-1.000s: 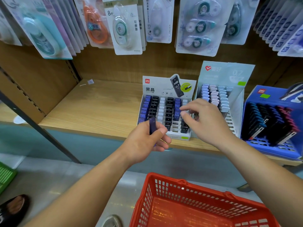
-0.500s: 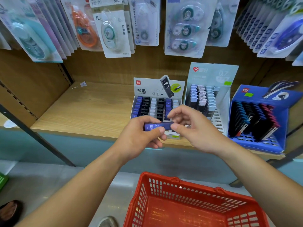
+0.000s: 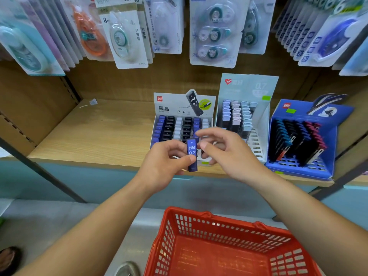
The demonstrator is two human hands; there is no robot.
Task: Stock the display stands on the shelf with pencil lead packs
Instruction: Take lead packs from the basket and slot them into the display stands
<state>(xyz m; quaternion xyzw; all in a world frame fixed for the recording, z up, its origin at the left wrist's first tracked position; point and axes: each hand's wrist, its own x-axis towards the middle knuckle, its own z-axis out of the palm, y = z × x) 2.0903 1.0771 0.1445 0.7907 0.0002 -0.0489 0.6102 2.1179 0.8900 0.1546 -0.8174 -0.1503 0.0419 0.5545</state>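
- The left hand (image 3: 169, 163) pinches a dark blue pencil lead pack (image 3: 192, 155) between thumb and curled fingers, gripping it low on its left edge.
- The pack stands upright, its long axis running up and down. Its broad face is turned to the camera, with the white "HB 0.7" print reading right way up near the top end.
- It is held in the air in front of the shelf's front edge, just before the white display stand (image 3: 184, 105).
- The right hand (image 3: 227, 154) is just beside the pack on its right, fingers loosely curled and spread, gripping nothing that shows. It is blurred, and I cannot tell whether its thumb touches the pack.
- The white stand holds rows of blue, black and white packs set upright in slots.
- To its right is a pale grey-blue stand (image 3: 249, 86) with lilac-capped packs, partly filled, then a blue stand (image 3: 310, 114) with dark packs leaning back.
- All three stands sit on a light wooden shelf (image 3: 89, 132) with a wooden back panel.
- Above the shelf hang correction tape blister cards (image 3: 127, 36) in rows.
- Below the hands is a red plastic basket (image 3: 201, 214), over a pale grey floor (image 3: 39, 226).
- A dark shoe (image 3: 9, 259) shows at the lower left corner.
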